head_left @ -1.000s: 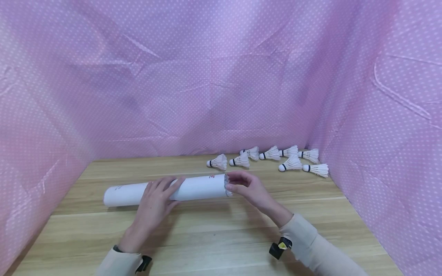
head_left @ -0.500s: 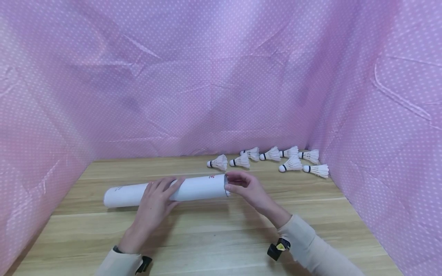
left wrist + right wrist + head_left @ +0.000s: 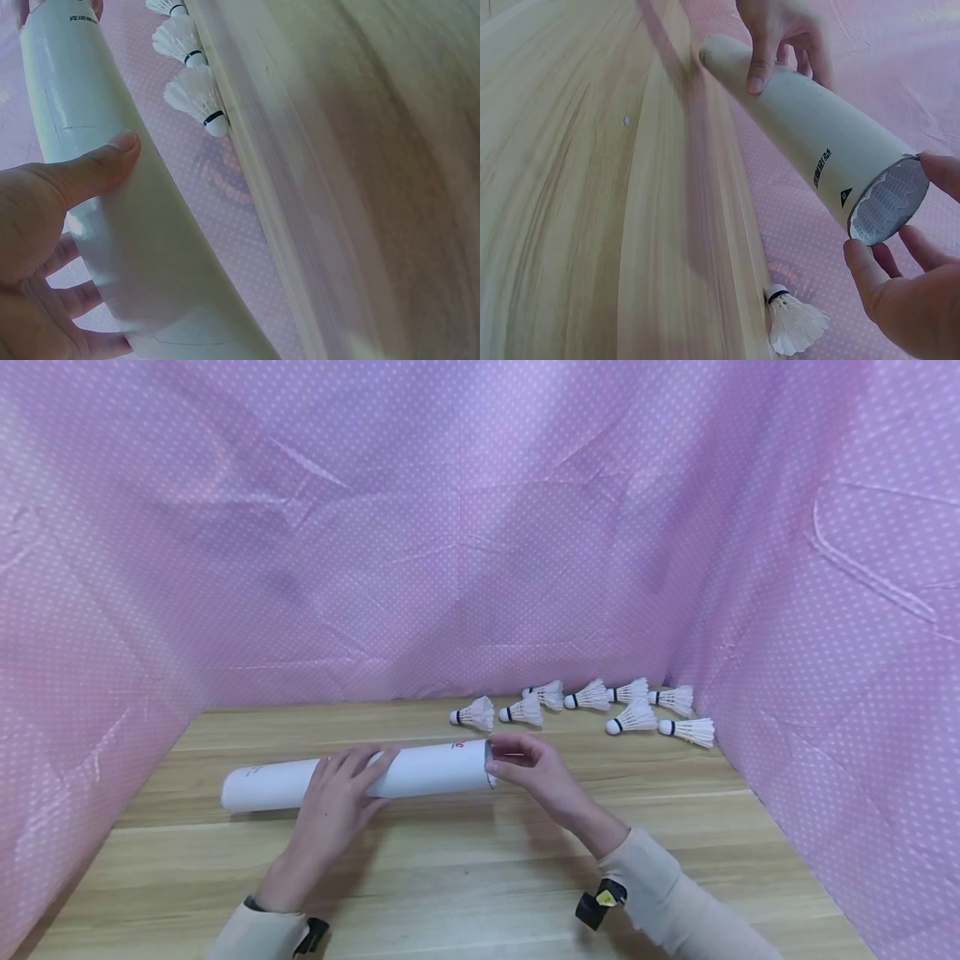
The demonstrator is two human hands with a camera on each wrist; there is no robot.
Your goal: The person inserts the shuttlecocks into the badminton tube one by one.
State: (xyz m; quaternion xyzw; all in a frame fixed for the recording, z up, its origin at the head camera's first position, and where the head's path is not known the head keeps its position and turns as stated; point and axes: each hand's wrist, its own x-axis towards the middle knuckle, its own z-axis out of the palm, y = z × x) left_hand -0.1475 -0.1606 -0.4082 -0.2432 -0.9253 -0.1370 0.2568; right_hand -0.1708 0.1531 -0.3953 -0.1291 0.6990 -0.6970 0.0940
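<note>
A white shuttlecock tube [image 3: 438,770] lies across the table, its mouth toward the right. My left hand [image 3: 336,797] grips the tube's middle, thumb on one side and fingers on the other. At the mouth is my right hand [image 3: 543,777], its thumb and fingertips spread round the rim on opposite sides. The right wrist view shows the feather edges of a shuttlecock [image 3: 889,204] inside the mouth, about level with the rim. Its cork is hidden, and I cannot tell how many shuttlecocks lie deeper in.
Several loose shuttlecocks [image 3: 587,695] lie on their sides along the back right of the wooden table [image 3: 450,893]. The nearest to the tube is a shuttlecock [image 3: 474,714] behind its mouth. Pink dotted cloth [image 3: 450,543] hangs round the back and sides.
The feathers that stuck out of the tube's mouth have gone further in. My right hand has shifted slightly left with them. The left hand stays on the tube; the loose shuttlecocks lie unchanged.
</note>
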